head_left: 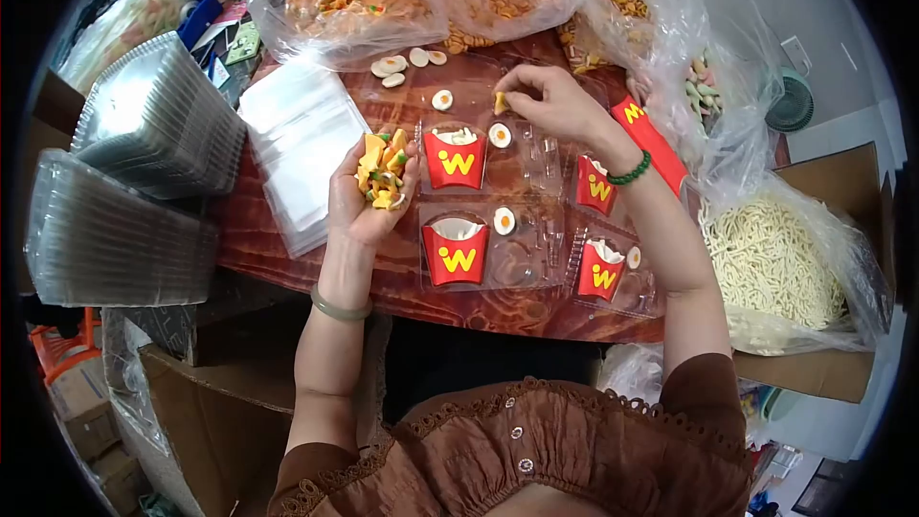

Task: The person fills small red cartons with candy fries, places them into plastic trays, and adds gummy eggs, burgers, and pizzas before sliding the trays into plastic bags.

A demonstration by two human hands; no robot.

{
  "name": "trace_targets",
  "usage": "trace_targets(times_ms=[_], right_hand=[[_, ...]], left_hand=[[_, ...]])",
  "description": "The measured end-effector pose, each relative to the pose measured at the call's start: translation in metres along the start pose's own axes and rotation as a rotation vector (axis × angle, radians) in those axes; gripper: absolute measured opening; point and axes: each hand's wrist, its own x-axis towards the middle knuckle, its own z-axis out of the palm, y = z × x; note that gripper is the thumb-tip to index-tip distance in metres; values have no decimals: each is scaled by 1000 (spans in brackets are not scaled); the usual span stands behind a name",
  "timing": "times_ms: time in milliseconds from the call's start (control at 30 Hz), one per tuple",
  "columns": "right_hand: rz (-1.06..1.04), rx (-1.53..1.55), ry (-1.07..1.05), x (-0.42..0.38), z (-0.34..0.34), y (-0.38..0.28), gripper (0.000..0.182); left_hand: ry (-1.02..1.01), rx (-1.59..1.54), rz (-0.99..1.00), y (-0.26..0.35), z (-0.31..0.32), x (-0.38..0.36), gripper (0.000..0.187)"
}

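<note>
My left hand (356,215) is cupped, palm up, around a pile of small yellow and green toy food pieces (385,170). Over the back of a clear plastic tray (541,177), my right hand (555,107) pinches one small yellow piece (500,103) between thumb and fingertips. Just below that piece lies a toy egg half (500,136), beside a red fries box (455,157) filled with white sticks. Nearer me, another tray holds a second red fries box (455,251) and an egg half (504,221). My right forearm partly covers the trays on the right.
Stacked clear trays (158,124) stand at left, beside flat plastic bags (304,148). Bags of small pieces (349,5) line the back. Loose egg halves (391,67) lie before them. At right, a carton (847,182) holds many pale sticks (775,263).
</note>
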Motion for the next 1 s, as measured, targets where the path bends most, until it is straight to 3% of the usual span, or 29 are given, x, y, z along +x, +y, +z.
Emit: trace_targets(times_ms=[33,133,267,333,400,533,600,667,700,733,800,867,933,1000], right_hand=[[92,-43,-94,-14,-5,2,19],[31,-13,-159,-36,14,32,17],[-121,-97,8,-37,42,45,16],[-49,-100,33,-39,47,49,16],[-125,-256,184,-41,47,50,17],[-245,-207,203,-45,52,55,19],[68,-129,147,-44,55,47,19],[91,-53,215,-43,55,40,19],[2,145,209,-43,53,36,18],[0,149,202,-43,53,24,18],[-334,154,211,-40,52,-9,15],[-310,117,148,-35,50,-24,13],[-581,-19,84,-24,51,-19,12],[-601,20,105,-31,47,-18,13]], left_hand=[[-34,15,-68,-2,-4,4,40],[-62,33,-119,-11,-10,12,41],[46,52,-86,-17,-14,17,39],[47,69,-56,-16,-20,18,38],[53,75,-52,-16,-19,17,37],[46,79,-48,-18,-17,15,38],[107,109,-11,-20,-12,14,39],[44,143,-13,-19,-12,13,42],[2,168,17,-21,-12,12,42],[32,149,-33,-23,-3,8,40],[3,157,-52,-29,6,5,39],[-31,169,-80,-34,5,7,38],[-57,170,-78,-35,1,9,37],[-44,153,-99,-33,2,5,39]])
